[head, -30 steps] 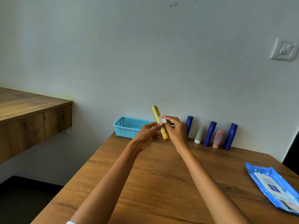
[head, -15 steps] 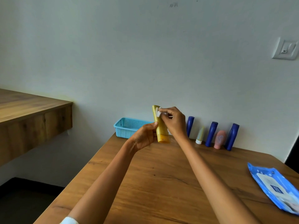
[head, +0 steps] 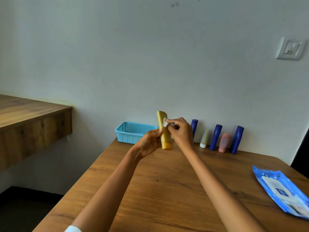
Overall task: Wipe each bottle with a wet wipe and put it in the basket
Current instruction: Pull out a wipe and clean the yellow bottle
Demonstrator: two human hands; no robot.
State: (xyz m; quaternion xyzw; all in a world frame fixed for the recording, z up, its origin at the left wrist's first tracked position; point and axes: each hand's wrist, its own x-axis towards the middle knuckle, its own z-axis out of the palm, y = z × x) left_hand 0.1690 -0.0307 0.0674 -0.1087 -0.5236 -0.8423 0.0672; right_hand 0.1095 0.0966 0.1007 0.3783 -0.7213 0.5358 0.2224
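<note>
Yellow tube point(head: 164, 131) stands cap-down just right of the basket point(head: 133, 132) — left hand point(head: 149, 144) grips it steady so right hand point(head: 180, 131) can pinch the wipe point(head: 165, 122) against its top.

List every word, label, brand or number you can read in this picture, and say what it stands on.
No text can be read.
wet wipe pack: dark blue logo patch on a white label, too blurred to read.
pink bottle: pale heart-like mark, no letters legible.
yellow tube: no print visible.
wall: dark smudge, not writing.
</note>
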